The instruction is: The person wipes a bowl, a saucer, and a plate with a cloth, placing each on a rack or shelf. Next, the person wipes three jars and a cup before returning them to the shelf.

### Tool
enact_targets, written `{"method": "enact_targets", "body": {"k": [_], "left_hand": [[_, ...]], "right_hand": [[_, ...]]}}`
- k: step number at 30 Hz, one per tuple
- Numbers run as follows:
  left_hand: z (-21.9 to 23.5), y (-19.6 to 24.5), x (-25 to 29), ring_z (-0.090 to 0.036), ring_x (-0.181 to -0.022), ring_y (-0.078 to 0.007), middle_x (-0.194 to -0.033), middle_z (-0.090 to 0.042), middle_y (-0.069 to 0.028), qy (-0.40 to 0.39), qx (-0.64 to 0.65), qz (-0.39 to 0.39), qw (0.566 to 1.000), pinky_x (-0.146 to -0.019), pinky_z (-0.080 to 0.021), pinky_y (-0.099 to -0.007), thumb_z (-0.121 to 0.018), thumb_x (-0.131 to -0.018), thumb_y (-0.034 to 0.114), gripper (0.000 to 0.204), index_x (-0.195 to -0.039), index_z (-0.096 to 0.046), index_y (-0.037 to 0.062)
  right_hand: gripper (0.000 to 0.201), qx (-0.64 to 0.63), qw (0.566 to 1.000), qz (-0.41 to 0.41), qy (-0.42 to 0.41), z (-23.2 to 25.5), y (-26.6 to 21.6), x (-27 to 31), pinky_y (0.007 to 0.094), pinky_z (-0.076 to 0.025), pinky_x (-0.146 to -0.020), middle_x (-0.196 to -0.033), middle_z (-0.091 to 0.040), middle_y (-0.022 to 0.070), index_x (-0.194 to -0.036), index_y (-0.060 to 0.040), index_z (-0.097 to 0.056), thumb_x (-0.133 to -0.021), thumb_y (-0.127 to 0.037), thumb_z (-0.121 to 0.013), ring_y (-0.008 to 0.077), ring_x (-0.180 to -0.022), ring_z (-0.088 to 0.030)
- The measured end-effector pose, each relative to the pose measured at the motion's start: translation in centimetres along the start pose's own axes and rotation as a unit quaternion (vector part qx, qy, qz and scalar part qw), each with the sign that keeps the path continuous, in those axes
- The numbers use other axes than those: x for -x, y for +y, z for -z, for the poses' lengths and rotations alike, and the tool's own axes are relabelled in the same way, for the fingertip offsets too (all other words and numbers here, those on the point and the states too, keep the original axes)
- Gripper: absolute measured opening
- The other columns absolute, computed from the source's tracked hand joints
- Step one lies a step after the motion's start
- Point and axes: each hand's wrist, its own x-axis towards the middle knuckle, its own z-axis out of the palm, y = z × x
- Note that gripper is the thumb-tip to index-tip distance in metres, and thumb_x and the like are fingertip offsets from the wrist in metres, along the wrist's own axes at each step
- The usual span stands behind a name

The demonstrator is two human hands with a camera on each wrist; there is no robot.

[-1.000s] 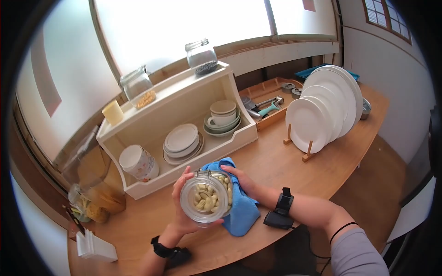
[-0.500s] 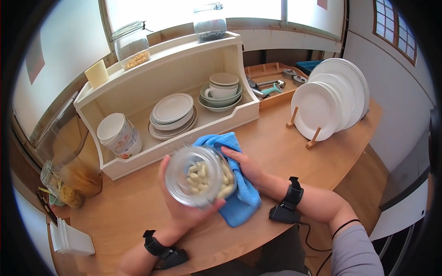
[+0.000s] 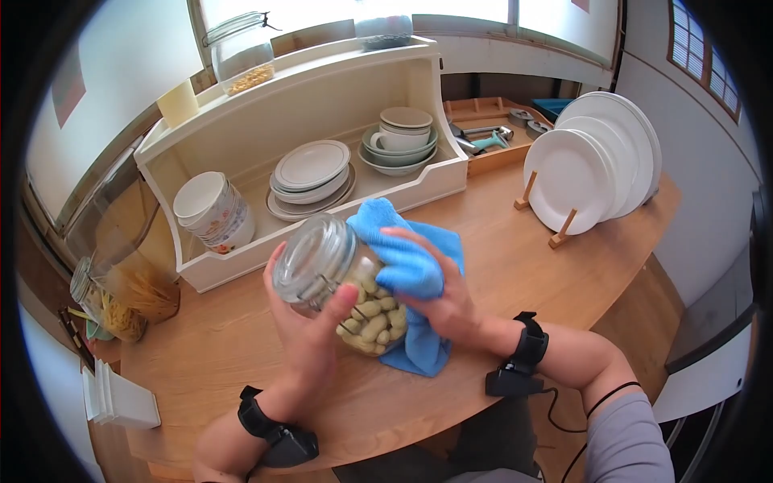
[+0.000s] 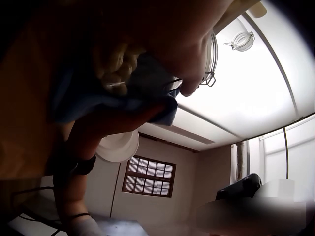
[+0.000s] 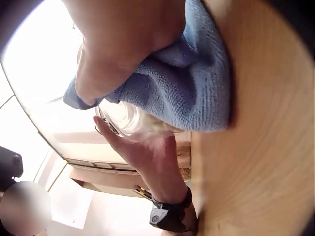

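Observation:
A clip-top glass jar [image 3: 374, 318] of pale peanuts in their shells is tilted over the table, its clear lid toward the upper left. My left hand [image 3: 306, 342] grips it near the lid, thumb on the front by the wire clasp. On the far side my right hand [image 3: 455, 298] holds a bunched blue cloth [image 3: 403, 262] against the glass. A fold of the cloth [image 5: 197, 98] hangs down beside the tabletop in the right wrist view. From the left wrist, the peanuts [image 4: 115, 64] show dimly behind the glass.
Behind the jar stands a cream shelf [image 3: 322, 80] with bowls [image 3: 213, 213], plates [image 3: 312, 165] and cups. White plates [image 3: 568, 181] stand in a wooden rack at right, near a utensil tray [image 3: 491, 161]. White containers [image 3: 121, 394] and pasta jars [image 3: 145, 294] are at left.
The jar has tipped from lid facing me to lid toward the upper left, showing its side. My right hand and the cloth have moved up along the glass. The head view has shifted.

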Motion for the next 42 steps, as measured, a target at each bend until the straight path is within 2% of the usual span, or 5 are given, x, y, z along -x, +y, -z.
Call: {"method": "enact_targets", "body": {"k": [9, 20, 25, 33, 42], "left_hand": [[-1.3, 2.9, 2.1, -0.04, -0.125, -0.0291, -0.135, -0.032, -0.0151, -0.197, -0.113, -0.154, 0.962, -0.106, -0.033, -0.0441, -0.091, -0.047, 0.045, 0.131, -0.141, -0.01, 0.002], [1.9, 1.3, -1.5, -0.037, -0.127, -0.0281, -0.137, -0.028, -0.0143, -0.078, -0.242, -0.312, 0.915, -0.106, -0.033, -0.0417, -0.085, -0.056, 0.051, 0.125, -0.142, -0.009, 0.0012], [3.2, 0.2, -2.1, -0.038, -0.124, -0.0279, -0.134, -0.026, -0.0152, -0.085, -0.395, -0.417, 0.814, -0.102, -0.036, -0.0419, -0.087, -0.055, 0.047, 0.125, -0.14, -0.009, 0.0005], [2.2, 0.5, -1.4, -0.042, -0.12, -0.027, -0.131, -0.029, -0.0159, -0.123, -0.388, -0.412, 0.815, -0.1, -0.037, -0.041, -0.088, -0.054, 0.043, 0.121, -0.138, -0.011, 0.0017], [0.9, 0.8, 0.1, -0.042, -0.122, -0.0272, -0.133, -0.029, -0.0142, -0.22, -0.257, -0.324, 0.883, -0.102, -0.038, -0.0419, -0.086, -0.054, 0.047, 0.12, -0.138, -0.014, 0.001]], "right_hand": [[0.036, -0.645, 0.625, -0.418, -0.137, 2.3, 1.3, -0.8, 0.0313, -0.049, -0.091, -0.112, -0.063, 0.0085, -0.117, -0.0037, -0.055, -0.094, -0.031, -0.051, 0.0182, -0.095, -0.063], [0.047, -0.547, 0.767, -0.336, 0.002, -1.2, 2.2, 0.3, 0.0383, -0.049, -0.094, -0.133, -0.048, 0.0141, -0.131, -0.0028, -0.042, -0.096, -0.033, -0.046, 0.0228, -0.111, -0.057], [0.041, -0.627, 0.67, -0.396, -0.029, 0.2, 3.2, -0.8, 0.0333, -0.05, -0.09, -0.112, -0.062, 0.0133, -0.121, -0.0024, -0.052, -0.096, -0.033, -0.043, 0.0232, -0.096, -0.062], [0.032, -0.316, 0.899, -0.289, 0.096, 0.3, 4.0, -0.5, 0.0251, -0.051, -0.074, -0.1, -0.064, 0.0058, -0.11, -0.0015, -0.057, -0.091, -0.028, -0.057, 0.0109, -0.085, -0.061], [0.05, -0.514, 0.763, -0.389, -0.043, 1.2, 2.3, -1.1, 0.0342, -0.051, -0.086, -0.11, -0.062, 0.0149, -0.117, -0.0003, -0.054, -0.092, -0.043, -0.049, 0.0217, -0.094, -0.064]]}}
